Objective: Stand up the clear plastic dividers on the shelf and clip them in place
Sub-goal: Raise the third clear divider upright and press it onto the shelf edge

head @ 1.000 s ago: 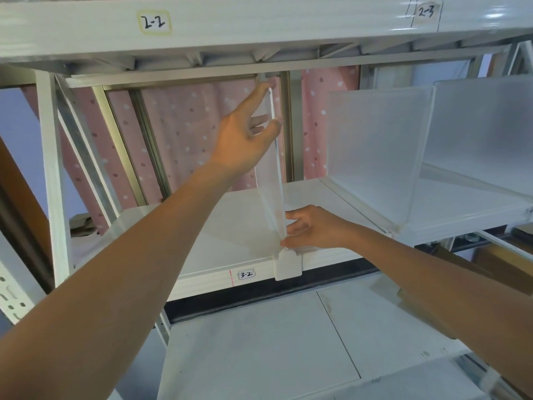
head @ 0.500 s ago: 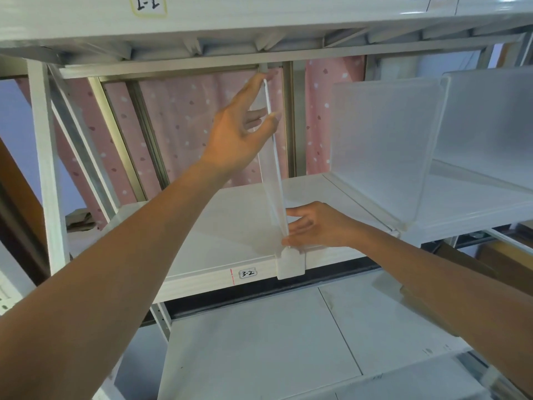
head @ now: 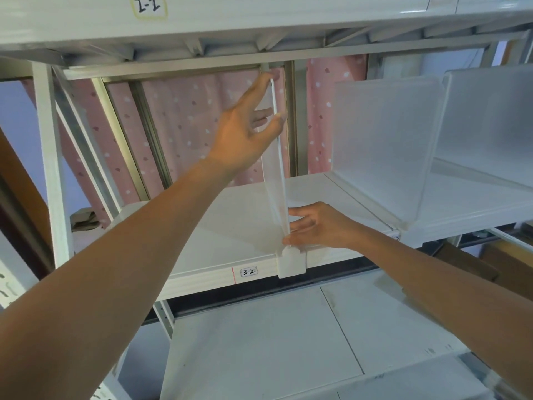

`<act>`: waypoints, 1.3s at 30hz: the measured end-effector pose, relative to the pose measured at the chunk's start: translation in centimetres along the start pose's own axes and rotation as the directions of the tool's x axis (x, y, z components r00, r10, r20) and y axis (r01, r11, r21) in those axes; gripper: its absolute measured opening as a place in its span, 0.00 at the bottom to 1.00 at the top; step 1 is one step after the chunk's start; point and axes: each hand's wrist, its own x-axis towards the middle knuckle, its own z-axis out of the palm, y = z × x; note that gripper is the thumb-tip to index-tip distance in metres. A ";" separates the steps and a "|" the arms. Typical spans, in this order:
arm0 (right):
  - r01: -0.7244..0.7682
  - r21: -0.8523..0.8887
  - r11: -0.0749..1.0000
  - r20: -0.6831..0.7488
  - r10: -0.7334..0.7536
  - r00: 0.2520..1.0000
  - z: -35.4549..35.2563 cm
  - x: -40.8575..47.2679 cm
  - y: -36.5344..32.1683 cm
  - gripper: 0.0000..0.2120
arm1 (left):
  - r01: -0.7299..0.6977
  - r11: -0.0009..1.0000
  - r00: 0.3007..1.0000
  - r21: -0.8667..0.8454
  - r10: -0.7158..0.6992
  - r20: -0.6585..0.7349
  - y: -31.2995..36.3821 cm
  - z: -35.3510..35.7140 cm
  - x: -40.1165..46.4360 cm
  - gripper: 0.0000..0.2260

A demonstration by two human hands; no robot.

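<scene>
Two hands work one clear divider (head: 274,168), which stands upright at the centre of the frame on the shelf (head: 230,235) labelled 3-2. The left hand (head: 245,134) pinches the divider's upper front edge between thumb and fingers, near the shelf above. The right hand (head: 317,226), fingers loosely spread, presses at its bottom front corner, just above the white clip (head: 291,261) hooked over the shelf's front lip. Seating appears to be the step in hand. Next, probably, a firm downward push to lock the clip. Another divider (head: 380,145) already stands at right.
</scene>
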 end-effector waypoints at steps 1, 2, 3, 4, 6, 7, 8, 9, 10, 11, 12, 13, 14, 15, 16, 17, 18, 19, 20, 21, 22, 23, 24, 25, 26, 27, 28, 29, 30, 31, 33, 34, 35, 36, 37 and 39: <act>0.002 -0.001 1.000 0.000 -0.002 1.000 0.0 0.0 -0.1 0.38 | 0.004 1.000 1.000 0.006 -0.004 0.003 -0.2 0.0 0.0 0.26; 0.001 -0.005 1.000 -0.004 -0.001 1.000 0.0 0.0 -0.1 0.38 | 0.008 1.000 1.000 0.010 -0.008 0.002 -0.4 -0.1 0.0 0.27; -0.003 -0.013 1.000 -0.009 0.003 1.000 0.0 0.0 -0.2 0.39 | 0.014 1.000 1.000 0.012 -0.014 -0.002 -0.6 -0.3 -0.1 0.27; -0.011 -0.018 1.000 -0.012 0.011 1.000 0.0 0.1 -0.2 0.39 | 0.020 1.000 1.000 0.013 -0.020 -0.008 -0.8 -0.5 -0.2 0.28; -0.018 -0.028 0.999 -0.007 0.018 1.000 0.0 0.1 -0.4 0.40 | 0.026 0.999 0.999 0.019 -0.026 -0.019 -1.1 -0.8 -0.3 0.27; -0.018 -0.041 0.999 -0.007 0.018 1.000 0.0 0.1 -0.4 0.40 | 0.022 0.999 1.000 0.029 -0.021 -0.022 -1.2 -0.9 -0.3 0.27; -0.016 -0.045 0.999 -0.005 0.015 1.000 0.0 0.1 -0.4 0.40 | 0.020 0.999 1.000 0.037 -0.019 -0.018 -1.2 -1.0 -0.3 0.27; -0.011 -0.050 0.999 -0.003 0.011 1.000 0.0 0.1 -0.4 0.40 | 0.027 0.999 1.000 0.040 -0.027 -0.013 -1.3 -1.0 -0.2 0.27; -0.008 -0.049 0.999 -0.004 0.008 1.000 0.0 0.0 -0.6 0.40 | 0.037 0.998 0.999 0.041 -0.037 -0.007 -1.3 -1.0 -0.1 0.27; -0.007 -0.047 0.999 -0.008 0.006 1.000 -0.1 0.0 -0.6 0.40 | 0.044 0.998 0.999 0.038 -0.044 0.004 -1.2 -0.9 0.1 0.28; -0.011 -0.045 0.999 -0.015 0.010 1.000 0.0 -0.1 -0.5 0.40 | 0.048 0.998 0.999 0.035 -0.048 0.017 -1.1 -0.7 0.3 0.28; -0.015 -0.039 0.999 -0.015 0.015 1.000 0.1 -0.1 -0.4 0.40 | 0.045 0.999 0.999 0.029 -0.046 0.028 -1.0 -0.5 0.4 0.28; -0.021 -0.032 0.999 -0.011 0.021 1.000 0.1 -0.3 -0.5 0.40 | 0.037 0.999 0.999 0.021 -0.038 0.037 -0.9 -0.2 0.5 0.28; -0.010 -0.036 0.999 -0.017 0.009 1.000 0.2 -0.3 -0.4 0.39 | 0.025 1.000 0.999 0.018 -0.026 0.047 -0.9 0.1 0.5 0.28; 0.000 -0.038 0.999 -0.020 -0.001 1.000 0.3 -0.5 -0.5 0.36 | 0.010 1.000 0.998 0.019 -0.011 0.060 -0.8 0.5 0.3 0.28; 0.013 -0.019 1.000 -0.022 -0.014 1.000 0.3 -0.5 -0.3 0.33 | -0.003 1.000 0.997 0.028 0.001 0.071 -0.8 1.0 0.1 0.27; 0.015 0.013 1.000 -0.021 -0.014 1.000 0.1 -0.5 0.0 0.29 | -0.016 0.999 0.997 0.036 0.013 0.075 -0.9 1.4 -0.1 0.26; -0.001 0.083 0.997 -0.035 0.004 0.999 -0.1 -0.4 0.3 0.26 | -0.023 0.999 0.997 0.034 0.021 0.072 -1.1 1.7 -0.4 0.26; -0.015 0.126 0.992 -0.042 0.020 0.999 -0.2 -0.5 0.6 0.26 | -0.025 0.999 0.997 0.020 0.024 0.072 -1.2 1.9 -0.5 0.26; -0.018 0.138 0.990 -0.065 0.027 0.998 -0.4 -0.5 0.9 0.28 | -0.031 0.999 0.997 0.009 0.030 0.071 -1.2 2.0 -0.5 0.25; -0.002 0.063 0.998 -0.081 0.007 0.997 -0.3 -0.5 1.0 0.32 | -0.039 0.999 0.997 0.015 0.037 0.066 -1.2 1.9 -0.3 0.25; 0.013 0.005 1.000 -0.067 -0.013 0.998 -0.2 -0.4 1.2 0.34 | -0.041 0.999 0.997 0.027 0.039 0.064 -1.3 1.7 -0.4 0.24; 0.009 0.018 1.000 -0.055 -0.008 0.998 0.0 -0.4 1.2 0.32 | -0.038 0.999 0.998 0.038 0.035 0.057 -1.3 1.6 -0.4 0.24; -0.001 0.053 0.999 -0.045 0.003 0.999 0.0 -0.4 1.1 0.29 | -0.034 0.999 0.998 0.041 0.032 0.048 -1.3 1.6 -0.4 0.24; -0.001 0.045 0.999 -0.042 0.003 0.999 0.0 -0.4 0.9 0.28 | -0.031 0.999 0.999 0.039 0.029 0.040 -1.1 1.5 -0.5 0.24; 0.000 0.019 1.000 -0.051 0.001 0.999 0.1 -0.5 0.6 0.28 | -0.026 0.999 0.999 0.039 0.024 0.035 -1.1 1.6 -0.5 0.24; 0.003 -0.011 1.000 -0.051 -0.004 0.999 0.2 -0.6 0.4 0.28 | -0.025 0.999 0.999 0.042 0.024 0.032 -1.1 1.6 -0.6 0.24; 0.006 -0.026 1.000 -0.045 -0.007 0.999 0.1 -0.8 0.3 0.28 | -0.025 0.999 0.999 0.042 0.023 0.030 -1.0 1.6 -0.5 0.24; 0.006 -0.029 1.000 -0.049 -0.007 0.999 0.3 -0.9 0.1 0.28 | -0.019 0.999 0.999 0.035 0.018 0.027 -0.8 1.6 -0.5 0.24; 0.001 -0.045 0.999 -0.067 -0.004 0.998 0.6 -1.1 0.0 0.27 | -0.013 1.000 1.000 0.028 0.013 0.022 -0.7 1.6 -0.5 0.24; 0.021 -0.084 0.996 -0.115 -0.031 0.993 1.3 -1.2 -0.3 0.18 | -0.010 1.000 1.000 0.023 0.010 0.012 -0.4 1.7 -0.5 0.23; 0.039 -0.121 0.992 -0.137 -0.055 0.989 1.6 -1.2 -0.4 0.09 | -0.012 1.000 1.000 0.021 0.012 0.013 -0.3 1.7 -0.5 0.24; 0.064 -0.154 0.986 -0.150 -0.088 0.985 1.9 -1.4 -0.7 0.02 | -0.012 1.000 1.000 0.016 0.012 0.019 -0.3 1.6 -0.5 0.24; 0.071 -0.177 0.982 -0.160 -0.100 0.982 2.0 -1.3 -0.8 0.06 | -0.011 1.000 1.000 0.009 0.011 0.024 -0.3 1.6 -0.5 0.24; 0.074 -0.199 0.977 -0.170 -0.109 0.979 2.2 -1.5 -1.2 0.09 | -0.007 1.000 1.000 0.001 0.007 0.026 -0.2 1.5 -0.5 0.23; 0.077 -0.227 0.971 -0.189 -0.122 0.974 2.2 -1.6 -1.6 0.16 | 0.006 1.000 1.000 -0.013 -0.006 0.028 -0.1 1.2 -0.6 0.23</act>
